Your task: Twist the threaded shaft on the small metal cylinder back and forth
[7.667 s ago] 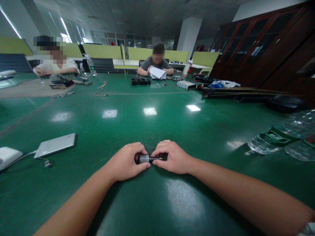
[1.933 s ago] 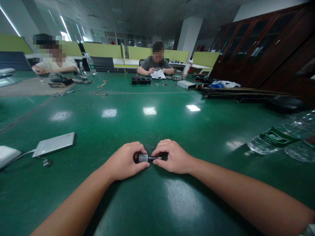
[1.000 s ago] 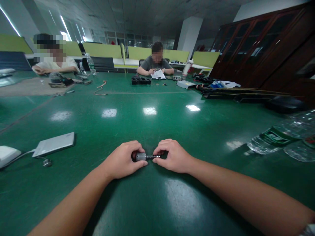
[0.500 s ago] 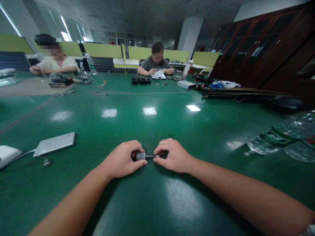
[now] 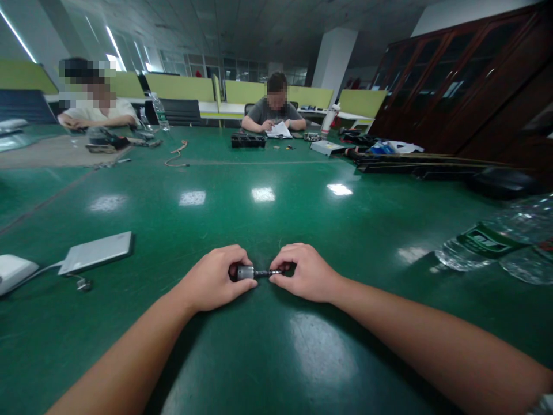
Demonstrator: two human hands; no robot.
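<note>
Just above the green tabletop [image 5: 242, 340], my left hand [image 5: 218, 278] pinches a short grey metal cylinder [image 5: 246, 272] between thumb and fingers. A thin dark shaft [image 5: 261, 274] points right from the cylinder and lies roughly level. Its right end is between the thumb and fingertips of my right hand [image 5: 305, 273]. The two hands face each other with a small gap between their fingertips. My fingers hide the far ends of the cylinder and shaft.
A silver flat device [image 5: 97, 252] with a white cable lies at left. Clear plastic bottles [image 5: 479, 242] lie at right. Across the table sit two people, near a black tray [image 5: 247, 141], a silver box [image 5: 327, 148] and dark long parts [image 5: 401, 167].
The cylinder and my left fingertips have shifted very slightly left. The shaft's right end stays in my right hand. The person at far left has moved their hands a little.
</note>
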